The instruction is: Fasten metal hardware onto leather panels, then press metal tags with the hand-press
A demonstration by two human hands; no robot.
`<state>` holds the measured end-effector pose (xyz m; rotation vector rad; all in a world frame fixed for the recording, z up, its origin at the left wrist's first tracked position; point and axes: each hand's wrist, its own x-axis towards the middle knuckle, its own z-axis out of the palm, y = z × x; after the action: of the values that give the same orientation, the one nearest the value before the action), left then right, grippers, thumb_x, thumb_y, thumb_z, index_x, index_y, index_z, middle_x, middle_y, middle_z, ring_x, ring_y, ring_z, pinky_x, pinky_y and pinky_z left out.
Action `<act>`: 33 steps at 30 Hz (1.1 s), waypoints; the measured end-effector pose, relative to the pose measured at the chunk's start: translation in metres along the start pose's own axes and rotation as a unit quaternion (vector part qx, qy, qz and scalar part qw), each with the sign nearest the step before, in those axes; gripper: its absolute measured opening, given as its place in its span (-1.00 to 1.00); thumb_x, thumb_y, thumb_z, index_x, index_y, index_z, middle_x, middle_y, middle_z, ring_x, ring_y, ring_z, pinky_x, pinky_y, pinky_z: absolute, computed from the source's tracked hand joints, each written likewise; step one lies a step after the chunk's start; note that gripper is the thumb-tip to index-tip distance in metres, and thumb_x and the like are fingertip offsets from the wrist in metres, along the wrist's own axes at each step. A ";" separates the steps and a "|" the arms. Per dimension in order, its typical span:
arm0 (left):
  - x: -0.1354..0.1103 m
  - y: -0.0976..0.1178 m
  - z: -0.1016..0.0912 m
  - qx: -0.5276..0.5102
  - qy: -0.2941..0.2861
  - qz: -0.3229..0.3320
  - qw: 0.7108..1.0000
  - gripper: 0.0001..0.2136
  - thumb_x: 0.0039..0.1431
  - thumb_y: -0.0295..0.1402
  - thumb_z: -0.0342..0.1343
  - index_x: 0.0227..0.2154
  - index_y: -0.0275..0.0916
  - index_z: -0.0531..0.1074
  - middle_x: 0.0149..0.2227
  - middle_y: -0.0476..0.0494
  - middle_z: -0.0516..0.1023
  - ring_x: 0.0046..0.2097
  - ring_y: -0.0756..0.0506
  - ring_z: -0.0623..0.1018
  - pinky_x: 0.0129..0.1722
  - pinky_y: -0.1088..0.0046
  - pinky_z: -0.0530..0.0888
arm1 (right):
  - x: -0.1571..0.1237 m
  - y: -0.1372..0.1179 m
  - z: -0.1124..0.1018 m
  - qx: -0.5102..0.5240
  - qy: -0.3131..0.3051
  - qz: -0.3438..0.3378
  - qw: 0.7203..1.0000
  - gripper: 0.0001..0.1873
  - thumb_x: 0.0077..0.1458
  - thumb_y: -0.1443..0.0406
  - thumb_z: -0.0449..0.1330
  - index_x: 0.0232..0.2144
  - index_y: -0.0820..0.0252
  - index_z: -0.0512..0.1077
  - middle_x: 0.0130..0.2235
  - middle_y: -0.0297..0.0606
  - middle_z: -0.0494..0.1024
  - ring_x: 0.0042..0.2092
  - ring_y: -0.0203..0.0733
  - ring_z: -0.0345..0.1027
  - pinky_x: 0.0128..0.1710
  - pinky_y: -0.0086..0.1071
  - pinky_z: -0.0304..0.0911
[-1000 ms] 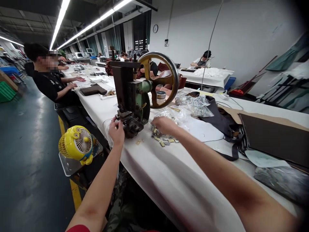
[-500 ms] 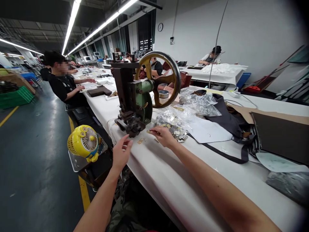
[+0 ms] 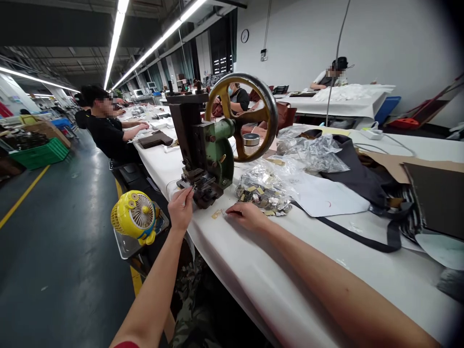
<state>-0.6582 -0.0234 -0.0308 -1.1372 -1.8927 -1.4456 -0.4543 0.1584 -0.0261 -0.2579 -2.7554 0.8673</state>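
A green and dark hand press (image 3: 206, 145) with a brass handwheel (image 3: 246, 116) stands on the white table (image 3: 253, 261). My left hand (image 3: 180, 209) is pinched shut on a small metal piece at the press's lower jaw. My right hand (image 3: 245, 215) rests on the table with fingers closed, touching the cloth beside a loose brass piece (image 3: 216, 213). Just behind my right hand lies a heap of small metal parts (image 3: 264, 194) on clear plastic.
A yellow fan (image 3: 133, 216) sits on a tray below the table edge. Plastic bags (image 3: 314, 151), dark fabric and straps (image 3: 362, 183), white paper (image 3: 326, 195) and cardboard (image 3: 395, 164) cover the table to the right. Other people (image 3: 108, 130) work along the table.
My left hand dropped away from the press, then rose back to its lower jaw. My right hand left the parts heap and came down flat beside the loose brass piece.
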 end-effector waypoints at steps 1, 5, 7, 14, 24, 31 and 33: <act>0.007 -0.010 0.002 0.015 -0.001 0.013 1.000 -0.72 0.38 -0.18 0.08 -0.07 -0.19 0.62 -0.07 -0.20 0.66 -0.01 -0.17 0.62 0.12 0.17 0.52 | 0.000 0.001 0.000 -0.004 -0.004 0.002 1.000 -0.71 0.27 0.28 0.15 -0.07 0.11 0.64 -0.05 -0.20 0.67 -0.07 -0.02 0.54 -0.07 -0.30 0.36; 0.027 -0.036 0.017 0.012 -0.018 0.039 0.999 -0.72 0.39 -0.20 0.06 -0.12 -0.20 0.63 -0.06 -0.20 0.67 0.11 -0.19 0.58 0.21 0.09 0.47 | 0.002 0.002 0.000 -0.005 -0.003 0.003 1.000 -0.70 0.27 0.24 0.16 -0.06 0.10 0.64 -0.04 -0.21 0.67 -0.07 -0.03 0.54 -0.08 -0.30 0.36; 0.034 -0.040 0.023 0.006 -0.036 0.044 0.998 -0.73 0.39 -0.20 0.05 -0.16 -0.18 0.63 -0.04 -0.18 0.66 0.21 -0.20 0.51 0.26 0.06 0.43 | 0.003 0.002 0.000 -0.001 -0.002 0.007 1.000 -0.71 0.26 0.24 0.17 -0.06 0.09 0.64 -0.04 -0.21 0.67 -0.08 -0.03 0.55 -0.09 -0.30 0.36; 0.043 -0.051 0.021 0.016 -0.172 0.067 0.983 -0.63 0.46 -0.15 -0.10 0.02 -0.16 0.55 0.15 -0.18 0.54 0.39 -0.21 0.26 0.40 0.01 0.20 | 0.005 0.002 0.000 -0.005 -0.007 0.014 1.000 -0.72 0.26 0.21 0.19 -0.07 0.05 0.65 -0.05 -0.24 0.67 -0.08 -0.04 0.55 -0.09 -0.33 0.35; 0.017 -0.065 0.018 0.059 -0.220 0.092 0.969 -0.39 0.45 0.03 -0.29 0.35 -0.22 0.21 0.42 -0.30 0.19 0.50 -0.27 -0.03 0.45 -0.09 -0.11 | 0.005 -0.001 -0.003 0.006 -0.011 0.026 1.000 -0.72 0.25 0.20 0.20 -0.09 0.03 0.66 -0.08 -0.25 0.68 -0.09 -0.03 0.55 -0.13 -0.34 0.34; 0.043 -0.052 0.001 0.113 -0.270 0.135 0.947 -0.45 0.41 0.00 -0.10 0.32 -0.17 0.29 0.36 -0.27 0.29 0.46 -0.35 0.05 0.41 -0.08 0.09 | 0.005 -0.001 -0.005 -0.005 -0.015 0.025 1.000 -0.72 0.26 0.20 0.19 -0.08 0.03 0.66 -0.07 -0.27 0.68 -0.09 -0.02 0.55 -0.14 -0.35 0.34; 0.048 -0.047 0.000 0.123 -0.272 0.132 0.945 -0.45 0.39 0.00 -0.06 0.32 -0.14 0.30 0.37 -0.25 0.28 0.45 -0.37 0.06 0.40 -0.10 0.09 | 0.006 -0.001 -0.005 -0.006 -0.012 0.023 1.000 -0.72 0.26 0.20 0.19 -0.08 0.03 0.66 -0.07 -0.26 0.68 -0.09 -0.03 0.55 -0.14 -0.35 0.34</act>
<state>-0.7230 -0.0125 -0.0182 -1.7070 -2.0898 -0.7659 -0.4584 0.1620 -0.0206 -0.3172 -2.7881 0.8714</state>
